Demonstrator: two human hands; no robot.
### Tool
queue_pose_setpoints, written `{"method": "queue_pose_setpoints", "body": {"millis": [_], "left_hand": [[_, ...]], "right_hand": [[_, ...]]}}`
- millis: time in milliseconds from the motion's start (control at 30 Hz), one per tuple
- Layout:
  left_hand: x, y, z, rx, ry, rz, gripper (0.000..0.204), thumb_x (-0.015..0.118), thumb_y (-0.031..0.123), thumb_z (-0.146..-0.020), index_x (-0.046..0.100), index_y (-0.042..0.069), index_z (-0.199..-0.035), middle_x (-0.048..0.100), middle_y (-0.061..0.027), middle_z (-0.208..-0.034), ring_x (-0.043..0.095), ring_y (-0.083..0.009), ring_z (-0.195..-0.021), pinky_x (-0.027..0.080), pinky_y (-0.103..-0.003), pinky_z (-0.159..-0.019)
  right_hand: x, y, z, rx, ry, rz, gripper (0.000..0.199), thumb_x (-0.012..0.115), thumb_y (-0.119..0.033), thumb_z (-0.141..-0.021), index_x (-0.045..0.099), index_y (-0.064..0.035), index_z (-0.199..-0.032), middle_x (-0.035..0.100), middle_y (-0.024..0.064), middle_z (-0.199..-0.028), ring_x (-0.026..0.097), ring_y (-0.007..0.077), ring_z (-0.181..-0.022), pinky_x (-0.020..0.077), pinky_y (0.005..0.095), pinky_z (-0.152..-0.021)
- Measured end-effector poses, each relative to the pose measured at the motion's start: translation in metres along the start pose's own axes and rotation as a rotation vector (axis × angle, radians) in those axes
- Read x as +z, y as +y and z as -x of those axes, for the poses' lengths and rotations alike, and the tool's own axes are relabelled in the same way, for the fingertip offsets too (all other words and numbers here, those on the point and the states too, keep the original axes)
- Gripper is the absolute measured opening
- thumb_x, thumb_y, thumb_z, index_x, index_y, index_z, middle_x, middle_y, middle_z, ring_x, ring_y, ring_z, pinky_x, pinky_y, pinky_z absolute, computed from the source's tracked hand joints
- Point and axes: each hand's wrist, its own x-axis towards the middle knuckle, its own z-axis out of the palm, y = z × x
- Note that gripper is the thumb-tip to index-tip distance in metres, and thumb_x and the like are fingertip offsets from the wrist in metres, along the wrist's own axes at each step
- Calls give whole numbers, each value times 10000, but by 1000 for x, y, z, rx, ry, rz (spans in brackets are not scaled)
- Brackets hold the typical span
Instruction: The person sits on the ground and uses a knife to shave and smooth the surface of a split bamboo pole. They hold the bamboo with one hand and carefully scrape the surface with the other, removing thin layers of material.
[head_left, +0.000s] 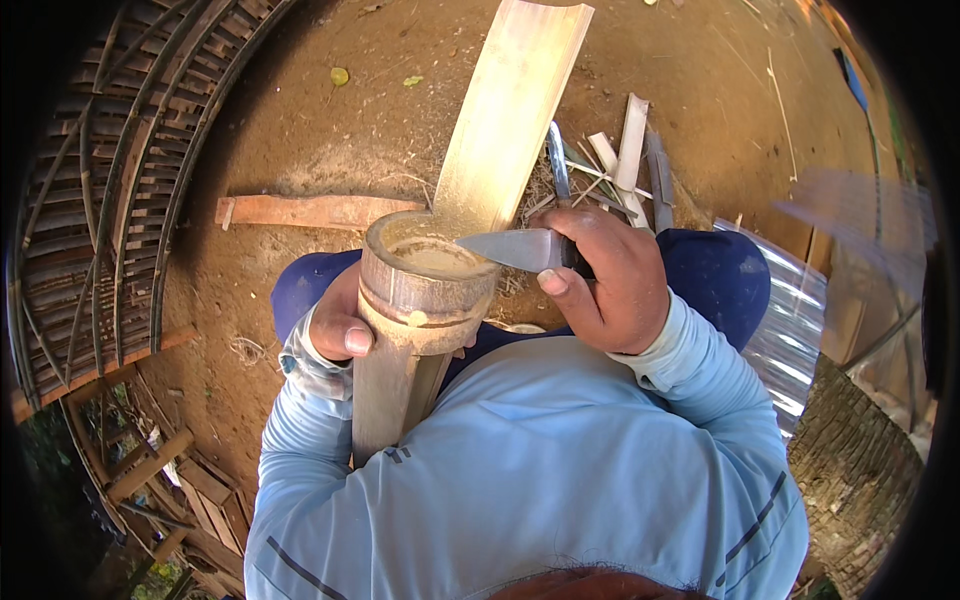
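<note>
My left hand (340, 322) is wrapped round the side of a thick bamboo section (425, 300), its hollow top facing up with pale dust or shavings inside. In my right hand (618, 285) is a knife (515, 248), its pointed blade aimed left, the tip at the bamboo's right rim. My right fingers hide most of the knife's handle. A long split bamboo piece (515, 110) rises from the far side of the rim; I cannot tell whether it is joined. Below the section, a bamboo strip (380, 405) slants down against my shirt.
Cut bamboo strips (632, 140) and a metal blade (558, 160) lie beyond my right hand. A flat reddish-brown wood piece (310, 211) rests on the dirt ground. A slatted bamboo structure (130, 180) stands left; a corrugated sheet (790, 310) and a trunk (855, 480) are at right.
</note>
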Motion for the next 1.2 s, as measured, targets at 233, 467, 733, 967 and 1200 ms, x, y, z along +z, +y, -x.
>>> {"method": "queue_pose_setpoints", "body": {"millis": [233, 467, 733, 967, 1200], "left_hand": [[0, -2, -2, -9, -20, -54, 1172, 893, 350, -495, 379, -116, -1439, 595, -356, -1159, 692, -419, -934, 613, -498, -810], [0, -1, -4, -22, -53, -53, 1163, 881, 317, -505, 358, -114, -1451, 594, -362, -1157, 695, -423, -950, 617, -506, -796], [-3, 0, -5, -30, -93, -63, 1164, 885, 307, -532, 330, -103, -1470, 583, -371, -1182, 688, -432, -966, 598, -519, -827], [-6, 0, -4, -10, -97, -69, 1145, 900, 326, -541, 354, -94, -1457, 590, -372, -1174, 685, -437, -970, 596, -514, -823], [-2, 3, -2, 3, -32, -95, 1146, 896, 352, -541, 364, -108, -1445, 596, -374, -1158, 690, -422, -941, 598, -492, -815]], "right_hand": [[-7, -8, -4, 11, 5, 114, 361, 714, -338, -903, 665, -28, -1082, 618, 121, -764, 611, 309, -574, 483, 382, -506], [-10, 5, -15, -10, 94, 141, 346, 696, -338, -928, 673, -23, -1071, 645, 138, -782, 644, 319, -610, 499, 383, -527], [-37, 26, -54, 92, 244, 174, 354, 618, -371, -996, 675, -24, -1036, 642, 173, -776, 651, 360, -660, 495, 411, -579], [-47, 33, -58, 166, 245, 80, 389, 582, -403, -1017, 670, -24, -999, 606, 139, -725, 639, 286, -632, 480, 394, -574], [-4, -4, -9, 38, 43, 73, 353, 697, -345, -922, 669, -18, -1051, 635, 134, -763, 625, 302, -593, 486, 388, -514]]}}
